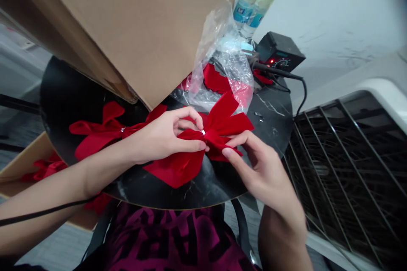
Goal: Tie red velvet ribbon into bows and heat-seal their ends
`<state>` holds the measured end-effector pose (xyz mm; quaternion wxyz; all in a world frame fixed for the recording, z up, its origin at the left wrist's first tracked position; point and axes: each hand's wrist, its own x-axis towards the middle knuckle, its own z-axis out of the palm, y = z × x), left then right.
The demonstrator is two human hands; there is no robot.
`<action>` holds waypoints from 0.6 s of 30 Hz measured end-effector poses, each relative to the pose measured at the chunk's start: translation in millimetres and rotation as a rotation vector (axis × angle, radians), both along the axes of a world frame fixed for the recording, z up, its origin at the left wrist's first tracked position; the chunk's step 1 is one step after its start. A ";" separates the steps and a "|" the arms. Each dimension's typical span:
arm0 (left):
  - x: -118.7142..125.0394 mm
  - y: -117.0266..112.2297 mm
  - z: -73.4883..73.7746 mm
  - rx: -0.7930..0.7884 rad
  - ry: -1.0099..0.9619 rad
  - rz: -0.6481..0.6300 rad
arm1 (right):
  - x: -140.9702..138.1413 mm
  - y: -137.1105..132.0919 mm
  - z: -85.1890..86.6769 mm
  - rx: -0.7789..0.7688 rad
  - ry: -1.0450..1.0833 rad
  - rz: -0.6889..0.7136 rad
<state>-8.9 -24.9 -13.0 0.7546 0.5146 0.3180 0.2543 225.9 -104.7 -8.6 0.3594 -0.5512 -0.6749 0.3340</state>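
A red velvet bow point(219, 125) lies over the near part of a round black table point(273, 123). My left hand point(165, 135) pinches the bow's centre knot with thumb and fingers curled. My right hand point(257, 165) grips the bow from the right, its fingers pressed on the lower loops. A second finished red bow point(98, 131) rests on the table just left of my left hand.
A large cardboard box point(136, 21) overhangs the table's far left. A clear plastic bag point(225, 63) holding more red pieces lies behind the bow. A plastic bottle point(257, 0) and a small black device point(280, 51) with a cable stand farther back. A black wire grille point(349, 165) is at right.
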 end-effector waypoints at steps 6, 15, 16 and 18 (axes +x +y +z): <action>2.2 1.8 -2.5 0.003 -0.031 0.052 | 5.4 -0.7 30.3 0.198 -0.135 -0.260; 10.7 -5.3 -11.1 0.296 -0.046 0.274 | -45.6 -7.4 -0.8 0.002 0.288 -0.304; 10.6 -6.8 -10.1 0.297 -0.039 0.261 | -46.8 -3.5 -3.9 -0.017 0.324 -0.294; 10.1 -9.4 -8.1 0.302 -0.031 0.236 | -46.6 2.7 -6.8 -0.037 0.367 -0.286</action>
